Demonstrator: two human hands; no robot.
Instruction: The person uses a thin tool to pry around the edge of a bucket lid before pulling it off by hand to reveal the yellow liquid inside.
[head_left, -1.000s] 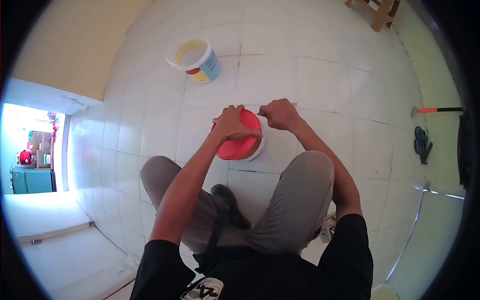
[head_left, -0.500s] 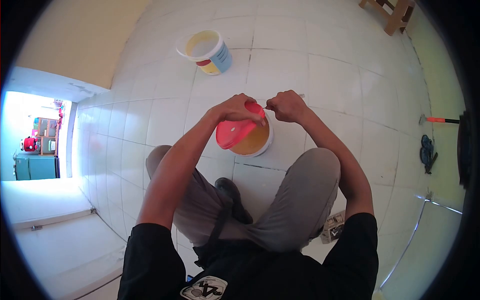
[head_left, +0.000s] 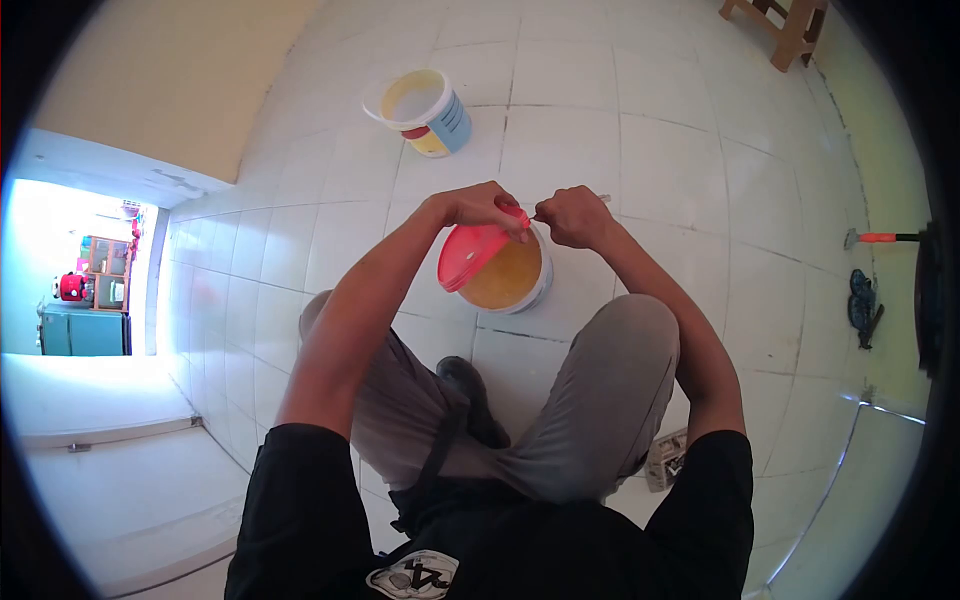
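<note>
Over a white bucket (head_left: 546, 283) of yellowish-brown content, my left hand (head_left: 482, 207) grips a tilted red plastic container (head_left: 470, 258). Its rounded lower end overlaps the left side of the bucket's opening. My right hand (head_left: 574, 217) is closed in a fist beside it. A thin dark tip (head_left: 534, 218) pokes out of that fist and reaches the red container's upper edge; the rest of this slim tool is hidden by the fingers. The bucket stands on the floor in front of my bent knees.
A second bucket (head_left: 459, 125) with a yellow and blue label stands farther off on the tiled floor (head_left: 560, 150). At upper right is a brown stool (head_left: 790, 40). A tool with an orange handle (head_left: 877, 238) and a dark bundle (head_left: 861, 308) lie by the right wall.
The red container has tilted a little, showing more of the bucket's content. Both hands keep their grip near its upper edge. The whole view has shifted slightly.
</note>
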